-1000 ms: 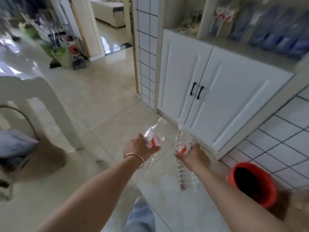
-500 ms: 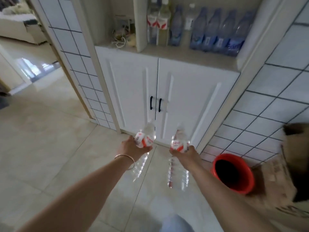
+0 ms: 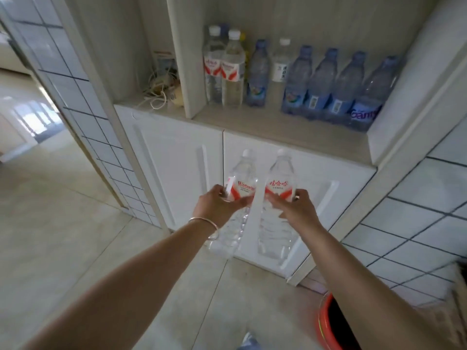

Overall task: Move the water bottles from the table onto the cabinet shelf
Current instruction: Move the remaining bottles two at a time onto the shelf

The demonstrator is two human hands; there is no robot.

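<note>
My left hand [image 3: 217, 205] grips a clear water bottle [image 3: 240, 178] with a red and white label, held upright by its middle. My right hand [image 3: 293, 208] grips a second clear bottle [image 3: 280, 178] of the same kind, close beside the first. Both bottles hang in front of the white cabinet doors, below the open shelf [image 3: 278, 127]. On that shelf stand two matching red-label bottles [image 3: 225, 69] at the left, then several blue bottles [image 3: 328, 84] toward the right. The front strip of the shelf is bare.
A vertical divider [image 3: 187, 59] splits the shelf; cables and small items [image 3: 161, 84] lie left of it. A red bucket [image 3: 333, 324] stands on the floor at lower right. Tiled walls flank the cabinet, and a doorway opens at the left.
The view has closed in on the cabinet and turned to face it. Both hands have risen with their bottles, from floor level up in front of the doors.
</note>
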